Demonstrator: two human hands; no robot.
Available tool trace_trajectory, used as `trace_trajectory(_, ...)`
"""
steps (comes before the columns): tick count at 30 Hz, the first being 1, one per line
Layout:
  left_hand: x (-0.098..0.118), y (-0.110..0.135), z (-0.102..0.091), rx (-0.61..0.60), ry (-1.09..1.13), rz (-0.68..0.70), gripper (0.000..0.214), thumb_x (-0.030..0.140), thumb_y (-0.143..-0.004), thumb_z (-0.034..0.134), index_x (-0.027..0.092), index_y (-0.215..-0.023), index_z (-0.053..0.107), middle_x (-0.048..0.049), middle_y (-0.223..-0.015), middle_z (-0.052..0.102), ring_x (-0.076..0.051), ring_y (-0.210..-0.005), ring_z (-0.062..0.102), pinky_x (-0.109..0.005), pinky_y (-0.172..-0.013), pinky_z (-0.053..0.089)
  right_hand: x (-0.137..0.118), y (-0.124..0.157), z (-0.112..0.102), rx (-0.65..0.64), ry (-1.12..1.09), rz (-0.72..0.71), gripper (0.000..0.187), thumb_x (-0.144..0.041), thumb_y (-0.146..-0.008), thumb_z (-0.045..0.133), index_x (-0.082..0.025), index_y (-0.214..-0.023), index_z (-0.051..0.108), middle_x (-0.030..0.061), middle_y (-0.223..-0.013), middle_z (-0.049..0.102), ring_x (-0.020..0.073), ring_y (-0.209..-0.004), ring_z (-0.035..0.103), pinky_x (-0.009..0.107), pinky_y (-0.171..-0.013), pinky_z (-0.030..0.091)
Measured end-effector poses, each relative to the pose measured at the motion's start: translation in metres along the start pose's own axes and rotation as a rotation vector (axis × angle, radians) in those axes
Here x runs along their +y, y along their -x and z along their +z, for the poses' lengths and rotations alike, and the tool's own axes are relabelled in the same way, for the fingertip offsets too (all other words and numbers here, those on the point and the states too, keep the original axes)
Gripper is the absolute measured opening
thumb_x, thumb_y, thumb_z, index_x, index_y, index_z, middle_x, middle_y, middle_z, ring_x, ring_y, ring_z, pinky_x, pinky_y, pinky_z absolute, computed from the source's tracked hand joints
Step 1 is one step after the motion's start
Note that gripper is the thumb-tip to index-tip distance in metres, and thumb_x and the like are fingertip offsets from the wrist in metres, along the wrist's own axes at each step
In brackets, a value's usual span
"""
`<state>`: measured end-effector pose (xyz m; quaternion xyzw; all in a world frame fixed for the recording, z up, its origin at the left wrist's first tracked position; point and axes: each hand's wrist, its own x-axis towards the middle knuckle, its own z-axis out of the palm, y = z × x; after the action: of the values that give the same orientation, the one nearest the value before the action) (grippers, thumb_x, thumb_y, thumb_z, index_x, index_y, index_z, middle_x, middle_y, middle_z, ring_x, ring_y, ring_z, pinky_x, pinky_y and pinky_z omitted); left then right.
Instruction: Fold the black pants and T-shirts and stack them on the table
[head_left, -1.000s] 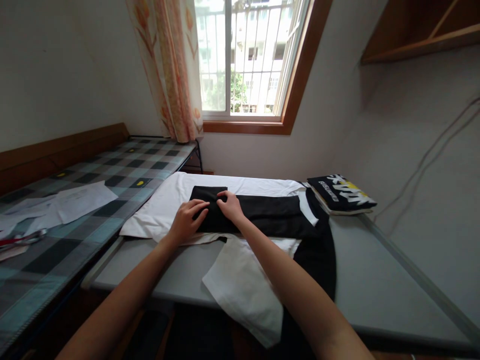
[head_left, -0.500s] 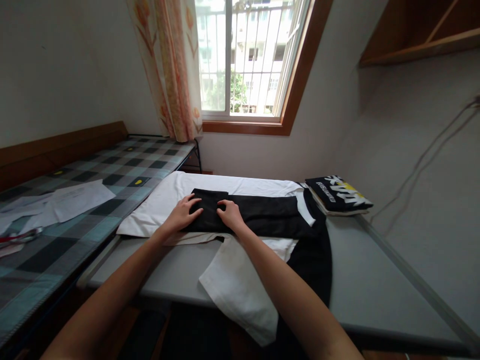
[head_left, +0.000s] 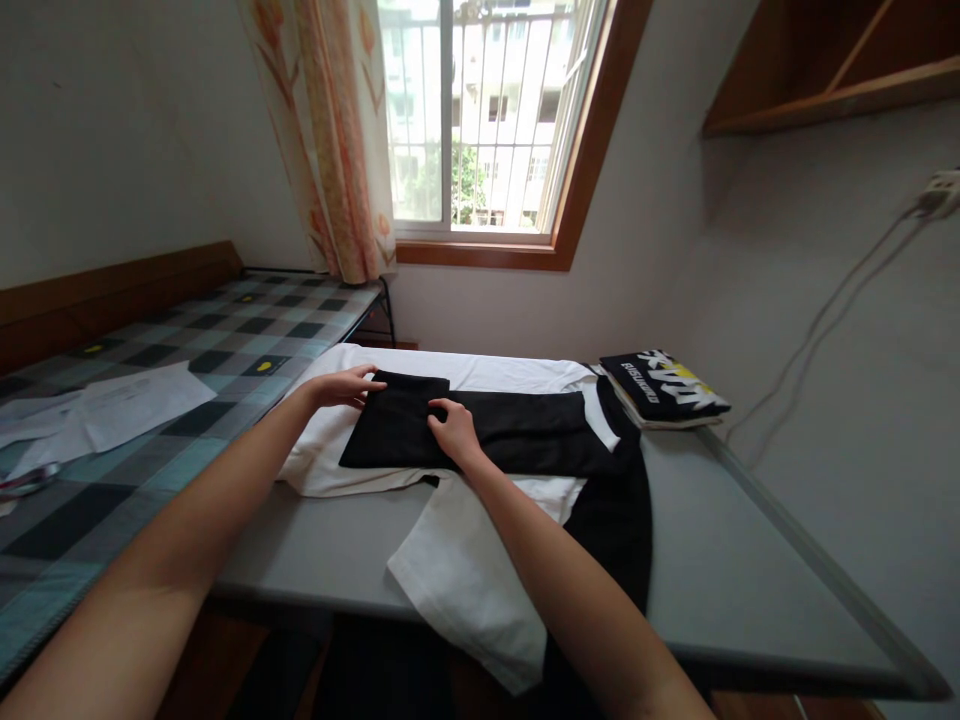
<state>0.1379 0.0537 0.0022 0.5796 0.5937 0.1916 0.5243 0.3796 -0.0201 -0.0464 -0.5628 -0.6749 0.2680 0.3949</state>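
A black-and-white garment (head_left: pixel 517 430) lies spread across the grey table (head_left: pixel 720 560). Its black part is folded over the white part, and a white flap hangs over the near edge. My left hand (head_left: pixel 341 385) rests with fingers stretched out at the far left corner of the black fold. My right hand (head_left: pixel 452 425) presses on the black fold near its middle, fingers flat and slightly curled. Neither hand holds anything.
A folded black garment with white and yellow print (head_left: pixel 664 385) lies at the table's far right corner. To the left is a bed with a checked cover (head_left: pixel 225 345) and white papers (head_left: pixel 127 400). A window (head_left: pixel 480 115) and curtain (head_left: pixel 330 140) are behind; a cable (head_left: pixel 832 310) runs along the right wall.
My left hand has slid from the middle of the black fold out to its far left corner. My right hand has stayed near the middle. The view shifted slightly to the right.
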Motion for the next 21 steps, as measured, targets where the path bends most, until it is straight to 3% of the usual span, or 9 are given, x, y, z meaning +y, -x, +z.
trace_trajectory(4,0.0,0.005,0.002,-0.033,-0.069,-0.083,0.1,0.049,-0.056,0.088,0.028,-0.138,0.036,-0.0133,-0.121,0.063,-0.026,-0.085,0.071,-0.031,-0.065,0.058,-0.001,0.001,0.0,-0.011,0.052,0.0,0.032,-0.013,-0.082,0.058,-0.013,-0.112,0.072,0.0083,-0.113,0.073,0.0173,-0.107,0.066,0.023,-0.099,0.044)
trace_trajectory(9,-0.001,0.006,0.006,0.004,-0.047,0.029,0.09,0.04,-0.052,0.09,0.025,-0.128,0.045,-0.0082,-0.11,0.067,-0.024,-0.088,0.07,-0.027,-0.063,0.057,-0.005,0.007,-0.001,-0.044,0.236,-0.009,0.034,-0.021,-0.088,0.055,-0.02,-0.119,0.069,0.0061,-0.116,0.071,0.0186,-0.104,0.065,0.026,-0.093,0.046)
trace_trajectory(12,-0.001,0.002,0.007,0.088,-0.078,0.045,0.083,0.039,-0.051,0.09,0.024,-0.123,0.052,-0.0083,-0.108,0.068,-0.024,-0.087,0.07,-0.026,-0.063,0.057,-0.008,0.012,-0.002,-0.073,0.409,-0.029,0.033,-0.028,-0.09,0.053,-0.025,-0.12,0.068,0.0062,-0.115,0.069,0.0209,-0.101,0.065,0.03,-0.089,0.046)
trace_trajectory(17,-0.005,-0.007,0.017,0.232,-0.228,0.034,0.056,0.048,-0.069,0.076,0.021,-0.115,0.058,-0.0093,-0.106,0.07,-0.025,-0.091,0.069,-0.028,-0.065,0.057,-0.011,0.015,-0.004,-0.081,0.578,-0.017,0.032,-0.033,-0.091,0.052,-0.025,-0.119,0.067,0.009,-0.112,0.068,0.0245,-0.105,0.059,0.036,-0.089,0.04)
trace_trajectory(21,-0.011,-0.014,0.033,0.413,-0.455,0.151,0.042,0.033,-0.081,0.062,0.016,-0.118,0.054,-0.0106,-0.106,0.069,-0.026,-0.098,0.067,-0.035,-0.08,0.055,-0.012,0.016,-0.006,-0.074,0.617,-0.018,0.032,-0.035,-0.092,0.052,-0.025,-0.117,0.067,0.0093,-0.11,0.069,0.0266,-0.105,0.057,0.04,-0.089,0.035)
